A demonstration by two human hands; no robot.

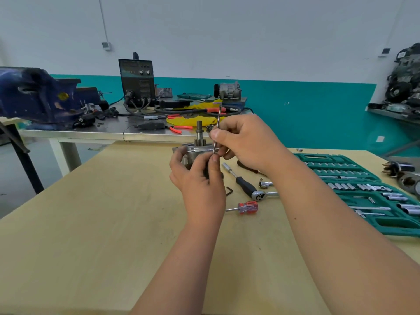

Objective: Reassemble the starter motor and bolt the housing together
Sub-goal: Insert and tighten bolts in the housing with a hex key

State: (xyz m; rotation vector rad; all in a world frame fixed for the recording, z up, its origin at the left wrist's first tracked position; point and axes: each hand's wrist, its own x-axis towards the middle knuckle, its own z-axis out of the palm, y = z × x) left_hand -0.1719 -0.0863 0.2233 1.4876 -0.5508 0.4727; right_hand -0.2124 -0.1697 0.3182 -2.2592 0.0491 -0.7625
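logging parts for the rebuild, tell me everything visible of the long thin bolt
The long thin bolt is a slim grey metal rod, nearly upright, top leaning slightly right. The right hand pinches its middle; its lower end reaches the flange of the starter motor, beside the left hand. Threads too small to tell.

One view only: head-worn, wide-angle. It faces forward and somewhat down across the wooden worktop (91, 223), looking from its near edge. Both forearms enter at the bottom edge. The left hand (200, 183) and right hand (247, 142) meet just above mid-frame, near the lens, at the starter motor housing (192, 153), which the left grips. The long bolt (218, 117), pinched by the right, stands near vertical there. The wall (227, 30) fills the upper third. A metal worktop (102, 131) with a blue bench vise (34, 94) sits farther back, left. The socket set case (341, 160) runs off the right edge. Edges bow: lens distortion.
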